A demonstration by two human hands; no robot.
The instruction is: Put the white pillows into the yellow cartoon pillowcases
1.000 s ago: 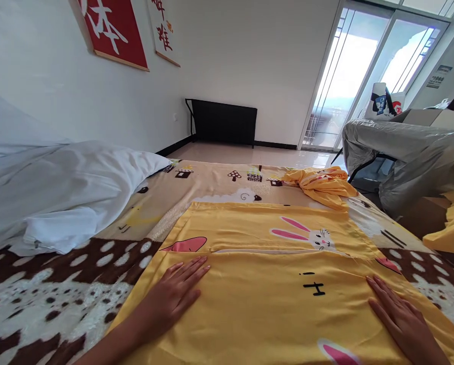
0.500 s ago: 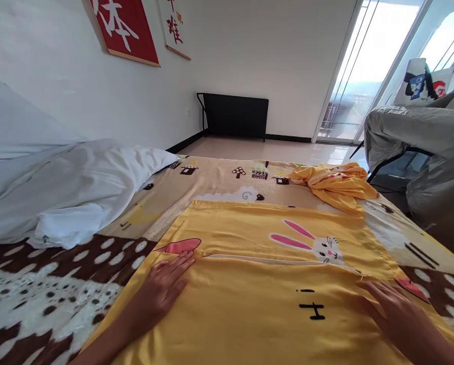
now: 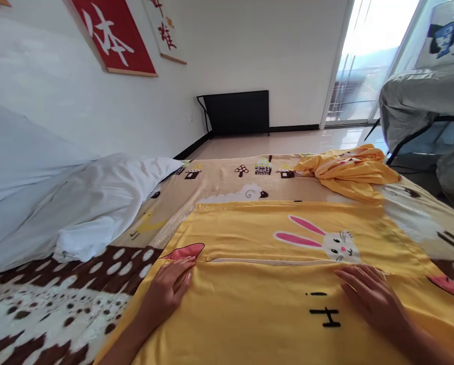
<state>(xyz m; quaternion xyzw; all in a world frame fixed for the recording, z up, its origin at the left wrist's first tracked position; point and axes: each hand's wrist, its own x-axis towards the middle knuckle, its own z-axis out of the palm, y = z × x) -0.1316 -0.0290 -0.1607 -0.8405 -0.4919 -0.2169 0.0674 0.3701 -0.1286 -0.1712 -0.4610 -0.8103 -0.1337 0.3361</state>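
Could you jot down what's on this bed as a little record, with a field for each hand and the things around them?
Left hand: left hand flat on the yellow pillowcase, near its left edge
Right hand: right hand flat on the same cloth, beside the rabbit print
Opening: white slit runs between the hands
Underneath: patterned bedspread
Far right: crumpled yellow cloth
Left: white duvet

Pillowcase: yellow, pink-eared white rabbit print. Bedsheet: brown and beige, white spots. Pillow: plain white.
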